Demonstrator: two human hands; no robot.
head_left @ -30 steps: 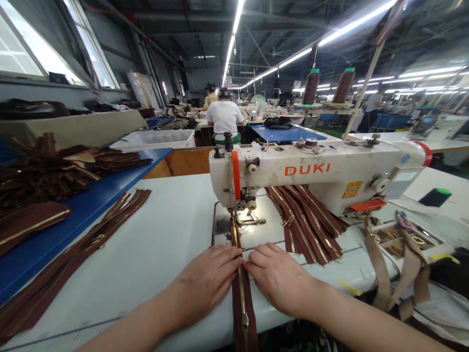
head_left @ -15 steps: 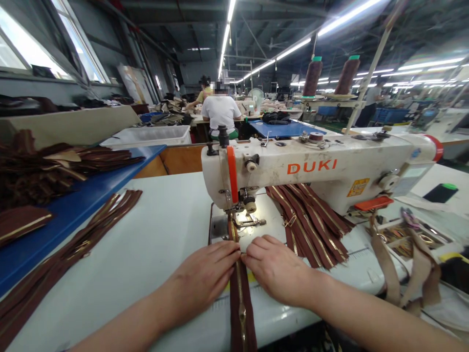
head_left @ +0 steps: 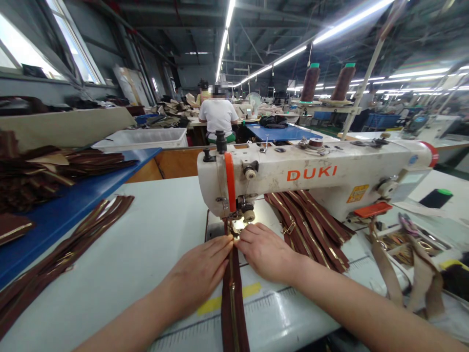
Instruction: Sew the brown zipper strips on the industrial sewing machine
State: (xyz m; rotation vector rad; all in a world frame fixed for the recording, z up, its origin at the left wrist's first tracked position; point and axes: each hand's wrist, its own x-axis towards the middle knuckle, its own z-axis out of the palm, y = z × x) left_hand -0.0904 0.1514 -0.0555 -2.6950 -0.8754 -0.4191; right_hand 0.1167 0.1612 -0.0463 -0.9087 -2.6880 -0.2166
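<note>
A brown zipper (head_left: 233, 303) with brass teeth runs from the table's front edge up under the needle area of a white sewing machine (head_left: 267, 168). My left hand (head_left: 200, 264) lies along its left side, thumb and fingertips closed on the tape close to the presser foot. On the other side my right hand (head_left: 266, 252) pinches the same strip, its fingertips nearly meeting the left ones. The fingers partly hide the presser foot and the zipper's upper end. Several brown zippers (head_left: 311, 230) lie under the machine's arm to the right.
More zippers (head_left: 73, 249) lie on the table at left, beside a blue surface (head_left: 135, 171) with piled brown pieces. At right stand an open box (head_left: 414, 244) of small parts and scissors, beige straps (head_left: 388, 269) and a black thread cone (head_left: 436, 198). A person in white (head_left: 219, 117) sits ahead.
Both hands have moved forward, closer to the presser foot, and the zipper has advanced with them. The view has shifted slightly.
</note>
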